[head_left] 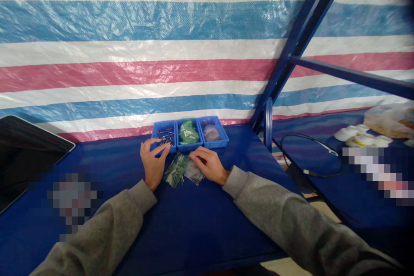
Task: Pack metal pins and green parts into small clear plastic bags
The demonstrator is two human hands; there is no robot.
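Observation:
My left hand (152, 161) is at the front edge of the left blue bin (155, 127), which holds several thin metal pins (166, 134). Its thumb and index finger come together in a pinch, and whatever is between them is too small to make out. My right hand (209, 164) is closed at the upper edge of a small clear plastic bag (195, 172) with metal pieces inside. Beside that bag, on the blue table, lies a greenish bag (176, 170) of metal pins, between my hands.
The middle blue bin (190, 143) contains a green bag (188, 131), and the right blue bin (223, 141) contains clear bags (211, 133). A dark screen (29, 155) stands at left. At right are a blue metal frame (284, 64), a black cable (310, 174) and white rolls (359, 136).

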